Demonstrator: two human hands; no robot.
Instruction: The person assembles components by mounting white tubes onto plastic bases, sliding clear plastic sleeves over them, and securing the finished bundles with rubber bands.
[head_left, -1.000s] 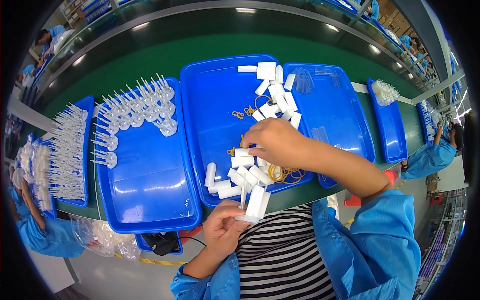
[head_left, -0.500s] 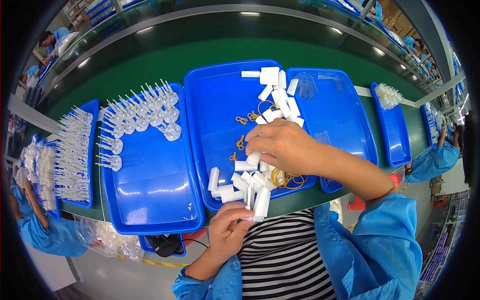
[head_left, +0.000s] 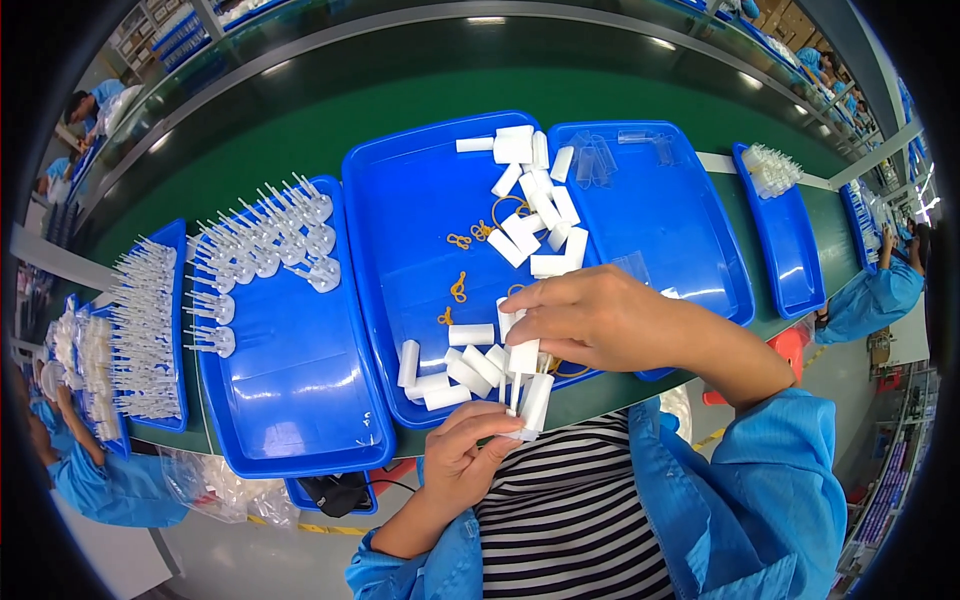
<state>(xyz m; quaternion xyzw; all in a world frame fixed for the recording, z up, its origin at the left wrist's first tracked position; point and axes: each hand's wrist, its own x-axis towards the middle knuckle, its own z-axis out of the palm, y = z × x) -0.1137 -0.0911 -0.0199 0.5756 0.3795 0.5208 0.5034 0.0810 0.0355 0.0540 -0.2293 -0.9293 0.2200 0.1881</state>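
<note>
My left hand (head_left: 462,458) pinches a pale pronged piece (head_left: 513,406) by its base at the near edge of the middle blue tray (head_left: 415,225). A white sleeve (head_left: 538,398) stands over one part of it, and thin white prongs stick up alongside. In my right hand (head_left: 598,318), the fingers are closed on another white sleeve (head_left: 523,357), right at the tips of the bare prongs. Loose white sleeves (head_left: 466,373) lie in the tray around both hands, with more in a heap toward its far right side. Twisted yellow rubber bands (head_left: 458,289) are among them.
To the left, a blue tray (head_left: 290,385) carries rows of pronged white pieces (head_left: 318,272); a narrower tray beyond is packed with more. Another blue tray (head_left: 690,225) on the right holds clear plastic sleeves (head_left: 596,162). Farther right, a narrow tray (head_left: 793,270) holds clustered pieces (head_left: 772,172). Co-workers sit on both sides.
My right hand has brought a white sleeve from the loose pile to the prongs above my left hand. My left hand keeps its pinch on the pronged piece. The view has shifted slightly.
</note>
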